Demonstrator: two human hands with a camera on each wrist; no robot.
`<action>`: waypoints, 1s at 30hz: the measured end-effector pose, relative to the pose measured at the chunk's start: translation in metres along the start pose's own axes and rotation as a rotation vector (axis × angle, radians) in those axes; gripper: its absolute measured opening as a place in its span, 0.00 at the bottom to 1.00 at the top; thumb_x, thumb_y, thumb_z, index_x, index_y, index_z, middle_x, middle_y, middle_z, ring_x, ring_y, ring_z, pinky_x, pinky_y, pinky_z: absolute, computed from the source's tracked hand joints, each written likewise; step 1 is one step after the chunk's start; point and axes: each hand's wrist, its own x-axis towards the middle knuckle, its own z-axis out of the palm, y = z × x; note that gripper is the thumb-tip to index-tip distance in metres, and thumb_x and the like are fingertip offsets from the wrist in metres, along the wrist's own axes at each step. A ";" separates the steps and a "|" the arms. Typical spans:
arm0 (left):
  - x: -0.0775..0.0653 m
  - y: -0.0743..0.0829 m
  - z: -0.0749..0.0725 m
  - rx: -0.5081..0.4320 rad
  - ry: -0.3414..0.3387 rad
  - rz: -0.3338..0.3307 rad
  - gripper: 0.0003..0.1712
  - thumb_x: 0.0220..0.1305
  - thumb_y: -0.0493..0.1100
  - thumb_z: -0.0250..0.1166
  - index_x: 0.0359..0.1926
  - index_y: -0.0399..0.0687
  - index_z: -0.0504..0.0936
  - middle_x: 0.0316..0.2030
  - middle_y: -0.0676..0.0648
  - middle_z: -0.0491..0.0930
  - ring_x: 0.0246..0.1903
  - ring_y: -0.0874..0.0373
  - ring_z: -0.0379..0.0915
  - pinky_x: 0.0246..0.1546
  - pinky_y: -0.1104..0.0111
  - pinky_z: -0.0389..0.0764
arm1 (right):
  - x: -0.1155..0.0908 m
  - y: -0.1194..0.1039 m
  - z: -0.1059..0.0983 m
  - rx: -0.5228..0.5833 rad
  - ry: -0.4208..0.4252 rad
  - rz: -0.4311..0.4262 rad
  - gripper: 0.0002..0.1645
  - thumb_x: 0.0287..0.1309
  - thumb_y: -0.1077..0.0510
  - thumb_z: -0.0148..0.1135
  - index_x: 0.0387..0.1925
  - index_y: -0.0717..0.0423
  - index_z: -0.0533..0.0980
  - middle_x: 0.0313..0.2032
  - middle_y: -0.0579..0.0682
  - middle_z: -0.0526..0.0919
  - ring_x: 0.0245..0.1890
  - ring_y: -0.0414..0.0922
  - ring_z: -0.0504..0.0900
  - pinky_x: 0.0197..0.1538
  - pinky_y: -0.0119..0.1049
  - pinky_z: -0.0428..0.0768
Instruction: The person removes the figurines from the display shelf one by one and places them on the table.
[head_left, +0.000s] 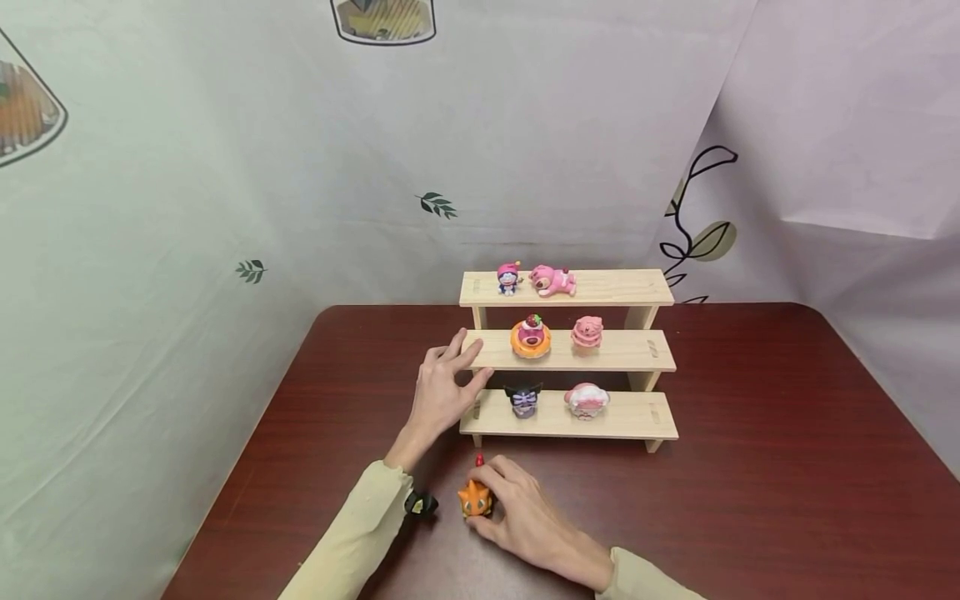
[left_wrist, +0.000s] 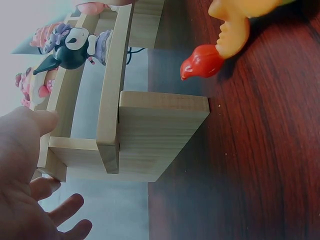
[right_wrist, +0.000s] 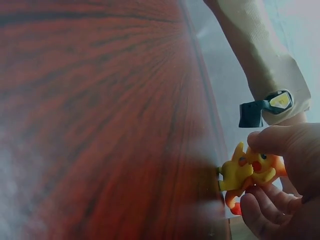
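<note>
My right hand (head_left: 528,517) pinches a small orange-and-yellow toy figurine (head_left: 474,500) between thumb and fingers, close over the table in front of the shelf. The figurine's yellow body (right_wrist: 235,175) and red-tipped tail (left_wrist: 202,62) show in the wrist views. My left hand (head_left: 442,392) holds the left end of a three-step wooden display shelf (head_left: 630,358) at its middle step, thumb (left_wrist: 42,120) on one side of the board and fingers on the other, the outer fingers spread. Part of its grip is hidden behind the wood.
Figurines stand in pairs on the steps: a blue-and-pink one (head_left: 508,279) and a pink bear (head_left: 555,282) on top, an orange ring-shaped one (head_left: 531,337) and a pink one (head_left: 587,332) midway, a black-and-purple one (head_left: 523,402) and a pink-and-white one (head_left: 587,401) lowest. A patterned curtain (head_left: 337,150) hangs behind.
</note>
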 end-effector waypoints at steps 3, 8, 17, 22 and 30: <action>0.000 0.000 0.000 0.000 -0.004 -0.003 0.29 0.61 0.51 0.72 0.61 0.46 0.82 0.65 0.38 0.72 0.50 0.34 0.73 0.48 0.41 0.73 | 0.000 0.000 0.000 0.006 0.002 -0.002 0.30 0.40 0.59 0.82 0.47 0.56 0.78 0.39 0.41 0.75 0.38 0.36 0.75 0.41 0.31 0.77; -0.001 0.000 0.000 0.000 -0.005 -0.005 0.29 0.60 0.51 0.72 0.60 0.46 0.83 0.65 0.38 0.72 0.50 0.34 0.73 0.49 0.41 0.72 | 0.000 0.000 0.001 0.000 0.005 -0.007 0.30 0.40 0.59 0.82 0.47 0.57 0.79 0.39 0.41 0.76 0.38 0.36 0.75 0.41 0.32 0.77; 0.000 0.001 0.000 0.002 -0.001 -0.002 0.28 0.60 0.51 0.72 0.60 0.46 0.83 0.65 0.38 0.72 0.50 0.33 0.73 0.48 0.41 0.73 | 0.000 -0.001 -0.001 -0.014 -0.016 0.017 0.29 0.41 0.57 0.82 0.47 0.56 0.78 0.40 0.41 0.77 0.39 0.37 0.76 0.43 0.35 0.78; 0.000 0.001 0.000 -0.001 -0.003 -0.006 0.28 0.60 0.51 0.72 0.60 0.46 0.83 0.65 0.38 0.72 0.50 0.33 0.72 0.48 0.41 0.73 | -0.001 -0.002 -0.002 -0.031 -0.038 0.058 0.31 0.41 0.55 0.82 0.48 0.55 0.77 0.40 0.41 0.77 0.40 0.37 0.76 0.42 0.35 0.78; 0.000 0.000 0.001 -0.005 0.002 -0.004 0.28 0.60 0.50 0.73 0.60 0.46 0.83 0.65 0.38 0.72 0.50 0.34 0.73 0.48 0.41 0.73 | -0.001 -0.003 -0.011 -0.027 -0.037 0.039 0.38 0.39 0.52 0.83 0.52 0.59 0.76 0.45 0.45 0.78 0.43 0.40 0.79 0.46 0.37 0.79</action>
